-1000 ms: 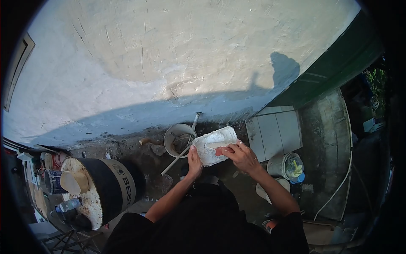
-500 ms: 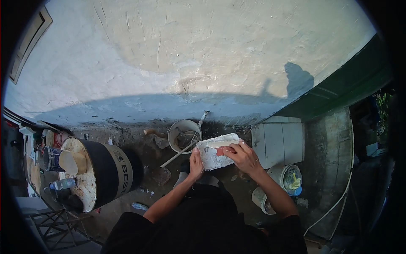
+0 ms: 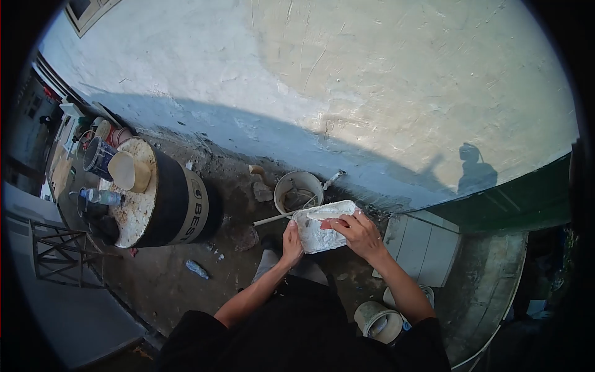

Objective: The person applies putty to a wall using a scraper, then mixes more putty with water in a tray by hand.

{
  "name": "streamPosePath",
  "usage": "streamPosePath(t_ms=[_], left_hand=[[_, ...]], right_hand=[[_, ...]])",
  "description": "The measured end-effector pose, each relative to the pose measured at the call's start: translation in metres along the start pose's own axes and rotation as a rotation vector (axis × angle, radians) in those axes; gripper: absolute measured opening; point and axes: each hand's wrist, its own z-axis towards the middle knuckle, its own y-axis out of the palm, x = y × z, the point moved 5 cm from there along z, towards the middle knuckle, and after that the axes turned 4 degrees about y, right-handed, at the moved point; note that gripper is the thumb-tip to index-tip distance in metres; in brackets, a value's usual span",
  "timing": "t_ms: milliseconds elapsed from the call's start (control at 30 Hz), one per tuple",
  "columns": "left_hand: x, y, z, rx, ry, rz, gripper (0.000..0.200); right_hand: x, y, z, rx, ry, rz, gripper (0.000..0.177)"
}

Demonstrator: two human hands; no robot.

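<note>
A white plastic tray point(image 3: 317, 244), its inside smeared with white paste, is held in front of my body. My left hand point(image 3: 292, 244) grips its left edge, thumb near the rim. In my right hand point(image 3: 362, 235), a red putty scraper point(image 3: 329, 224) is pinched between the fingers. White paste coats the scraper's blade, which lies over the upper part of the tray. Part of the scraper is hidden behind my fingers.
Ahead stands a patchy plastered wall point(image 3: 384, 93). Left is a large drum point(image 3: 173, 198) carrying a plastic bottle point(image 3: 105, 197) and containers. A bucket point(image 3: 286, 186) sits beyond the tray, a pipe point(image 3: 269, 220) beside it. Another bucket point(image 3: 365, 313) stands to the right.
The view has turned, so the wall looks slanted and the drum sits higher. Both hands keep hold of the tray and scraper; the scraper blade lies lower across the tray.
</note>
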Motion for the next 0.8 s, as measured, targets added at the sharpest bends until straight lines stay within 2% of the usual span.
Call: streamPosePath(t_ms=[100,233,333,467,633,733,800], left_hand=[[0.025,-0.019,-0.006,0.068,0.021,-0.076,0.049],[0.060,-0.073,-0.009,0.199,0.140,-0.080,0.049],[0.079,-0.134,-0.018,0.315,0.179,-0.085,0.048],[0.113,-0.223,-0.039,0.414,0.227,-0.171,0.046],[0.169,-0.341,-0.075,0.582,0.307,-0.196,0.046],[0.199,-0.398,-0.094,0.703,0.336,-0.198,0.049],[0.215,-0.430,-0.107,0.760,0.370,-0.212,0.051]], right_hand=[[-0.017,0.022,0.025,-0.032,-0.096,0.006,0.030],[-0.079,0.051,0.052,-0.079,-0.284,0.124,0.041],[-0.125,0.068,0.086,-0.135,-0.368,0.150,0.041],[-0.198,0.099,0.142,-0.030,-0.410,0.124,0.037],[-0.316,0.163,0.171,-0.224,-0.583,0.167,0.030],[-0.374,0.185,0.192,-0.187,-0.622,0.239,0.031],[-0.406,0.197,0.206,-0.236,-0.622,0.262,0.032]])
